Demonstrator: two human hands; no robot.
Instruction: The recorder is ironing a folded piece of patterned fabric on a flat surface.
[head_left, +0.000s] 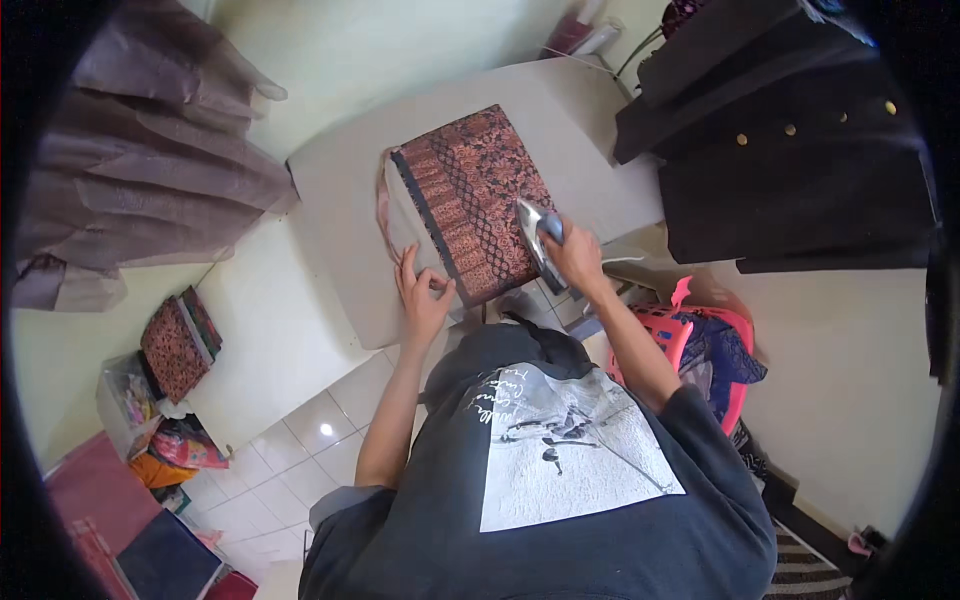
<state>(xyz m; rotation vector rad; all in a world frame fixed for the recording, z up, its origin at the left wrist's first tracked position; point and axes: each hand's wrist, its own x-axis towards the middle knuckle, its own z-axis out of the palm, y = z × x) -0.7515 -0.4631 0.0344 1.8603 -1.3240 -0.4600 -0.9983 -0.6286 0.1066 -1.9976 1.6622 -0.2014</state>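
My right hand (579, 259) grips the handle of a clothes iron (537, 225) with a silvery body. The iron's nose points away from me, and it rests on the right part of a folded patterned cloth (472, 195) in rust and black. Along the cloth's left side runs a dark border. My left hand (424, 296) is at the near left corner, thumb and forefinger together at the edge; whether they pinch the fabric is unclear. Its other fingers reach to a light strap or cloth edge (384, 210) lying left of the border.
The cloth lies on a pale padded table (337, 187). Dark garments with gold buttons (795, 172) hang at right, above a pink laundry basket (742, 330) holding clothes. Sheer curtains (150, 165) hang at left. Folded patterned fabrics (176, 349) stand by a clear container (124, 397).
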